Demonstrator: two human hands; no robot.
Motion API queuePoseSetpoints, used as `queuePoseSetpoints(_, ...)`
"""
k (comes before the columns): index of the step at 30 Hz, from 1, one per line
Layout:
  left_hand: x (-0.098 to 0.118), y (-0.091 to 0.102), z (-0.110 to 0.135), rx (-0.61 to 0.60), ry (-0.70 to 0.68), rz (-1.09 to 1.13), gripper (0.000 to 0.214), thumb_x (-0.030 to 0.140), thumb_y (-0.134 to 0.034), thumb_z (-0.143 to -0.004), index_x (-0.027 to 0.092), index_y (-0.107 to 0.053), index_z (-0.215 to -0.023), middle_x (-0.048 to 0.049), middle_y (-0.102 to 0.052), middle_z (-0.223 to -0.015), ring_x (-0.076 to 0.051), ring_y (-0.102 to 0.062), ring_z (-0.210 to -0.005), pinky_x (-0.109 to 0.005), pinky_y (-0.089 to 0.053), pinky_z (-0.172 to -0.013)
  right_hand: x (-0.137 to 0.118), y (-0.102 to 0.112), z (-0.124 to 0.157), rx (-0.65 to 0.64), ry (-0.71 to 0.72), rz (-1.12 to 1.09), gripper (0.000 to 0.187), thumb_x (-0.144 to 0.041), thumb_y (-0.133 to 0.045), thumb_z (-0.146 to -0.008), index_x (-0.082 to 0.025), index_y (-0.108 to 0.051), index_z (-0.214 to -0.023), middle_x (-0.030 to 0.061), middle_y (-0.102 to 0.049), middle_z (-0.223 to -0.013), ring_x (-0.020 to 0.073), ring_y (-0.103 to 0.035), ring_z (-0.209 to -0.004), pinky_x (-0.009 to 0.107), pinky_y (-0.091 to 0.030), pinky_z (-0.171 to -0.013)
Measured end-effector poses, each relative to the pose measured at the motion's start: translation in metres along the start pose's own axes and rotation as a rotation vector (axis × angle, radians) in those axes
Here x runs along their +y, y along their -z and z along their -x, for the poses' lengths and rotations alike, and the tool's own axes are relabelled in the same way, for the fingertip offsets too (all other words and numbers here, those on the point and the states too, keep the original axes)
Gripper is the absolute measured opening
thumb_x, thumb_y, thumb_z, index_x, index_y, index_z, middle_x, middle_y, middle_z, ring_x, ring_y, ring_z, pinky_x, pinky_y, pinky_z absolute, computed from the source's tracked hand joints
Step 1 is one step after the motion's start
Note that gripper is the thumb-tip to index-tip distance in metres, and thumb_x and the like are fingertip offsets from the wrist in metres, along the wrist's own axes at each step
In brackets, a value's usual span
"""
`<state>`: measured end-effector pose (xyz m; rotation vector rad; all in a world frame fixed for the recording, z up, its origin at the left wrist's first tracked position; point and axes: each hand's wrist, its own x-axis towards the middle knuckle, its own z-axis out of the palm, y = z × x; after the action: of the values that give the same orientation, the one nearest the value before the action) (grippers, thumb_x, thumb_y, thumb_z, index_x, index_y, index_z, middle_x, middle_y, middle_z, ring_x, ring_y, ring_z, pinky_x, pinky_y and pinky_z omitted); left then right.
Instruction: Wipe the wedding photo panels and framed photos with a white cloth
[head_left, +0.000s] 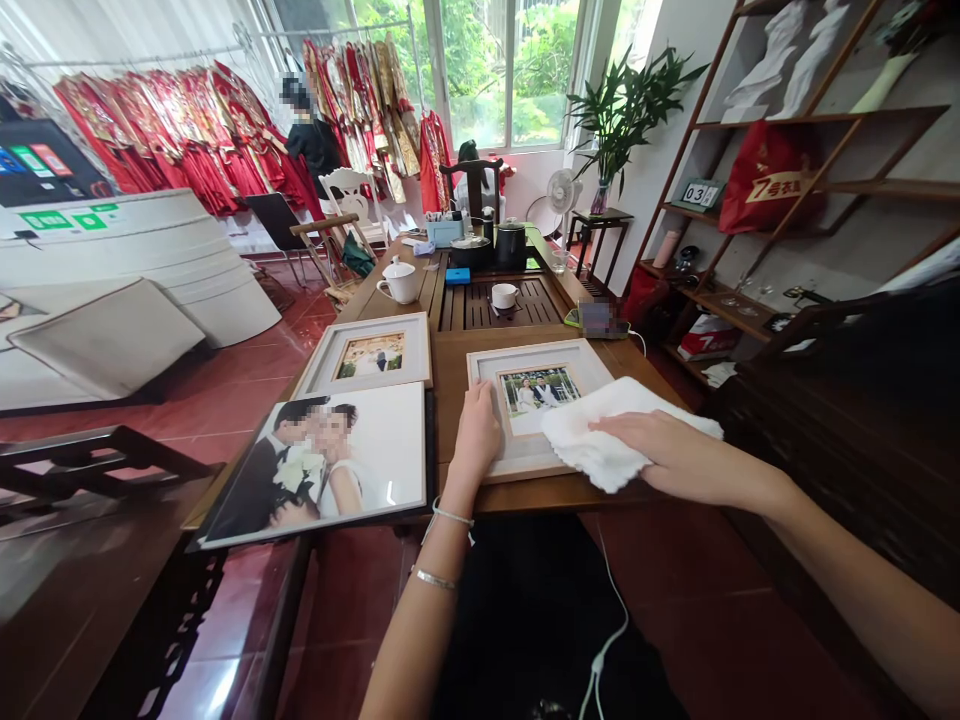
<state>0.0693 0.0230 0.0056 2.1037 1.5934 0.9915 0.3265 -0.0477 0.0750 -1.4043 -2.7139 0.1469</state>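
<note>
The left hand [477, 430] lies nearly flat, fingers together, on the left edge of the frame [525, 358]. The right hand [664, 450], open and palm down, presses a white cloth [592, 450] onto the frame's right side. The frame lies flat at the worktop's [450, 380] near edge.

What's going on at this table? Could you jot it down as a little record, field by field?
Setting: wooden table, red garments on racks behind
Left hand: flat on the left edge of the framed photo
Right hand: flat on a white cloth lying over that frame's right side
Nearby: second framed photo, large photo print, white teapot, cup
Background: a person standing by the garments
</note>
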Motion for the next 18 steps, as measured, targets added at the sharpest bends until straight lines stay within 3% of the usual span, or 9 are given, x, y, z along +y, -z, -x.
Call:
queuePoseSetpoints(4,0.002,0.001,0.000,-0.017,0.001,-0.024,0.057,-0.008,-0.029,-0.074,0.005,-0.049,-0.126,-0.0214,-0.048,-0.139,-0.025,-0.029,-0.141,-0.044,-0.025,-0.117,-0.027,0.015,0.020,-0.019,0.009,-0.105,0.061,-0.008,-0.044,-0.068,-0.021,-0.058,-0.126,0.0061,-0.063,-0.127,0.0252,-0.057,-0.116,0.038,-0.044,-0.097)
queuePoseSetpoints(8,0.002,0.002,-0.001,-0.038,0.012,-0.026,0.055,-0.007,-0.030,-0.075,0.005,-0.049,-0.126,-0.0234,-0.046,-0.140,-0.027,-0.028,-0.141,-0.047,-0.027,-0.115,-0.032,0.021,0.009,-0.018,0.016,-0.178,0.059,-0.005,-0.043,-0.068,-0.024,-0.061,-0.121,0.0054,-0.067,-0.119,0.0255,-0.060,-0.109,0.038,-0.046,-0.093)
queuePoseSetpoints(13,0.001,0.000,0.000,-0.017,0.018,0.016,0.055,-0.006,-0.032,-0.075,0.011,-0.051,-0.124,-0.0181,-0.050,-0.138,-0.025,-0.029,-0.141,-0.048,-0.025,-0.116,-0.005,-0.005,-0.021,0.111,-0.035,-0.007,0.063,-0.004,-0.043,-0.065,-0.016,-0.056,-0.126,0.0113,-0.060,-0.130,0.0270,-0.052,-0.122,0.043,-0.041,-0.098)
queuePoseSetpoints(18,0.001,0.000,0.001,-0.021,-0.016,-0.023,0.053,-0.006,-0.030,-0.076,0.009,-0.052,-0.122,-0.0207,-0.051,-0.136,-0.025,-0.031,-0.141,-0.046,-0.028,-0.115,0.035,-0.020,-0.059,0.175,-0.113,0.131,0.064,-0.005,-0.045,-0.067,-0.011,-0.050,-0.131,0.0157,-0.053,-0.136,0.0283,-0.039,-0.133,0.053,-0.028,-0.107)
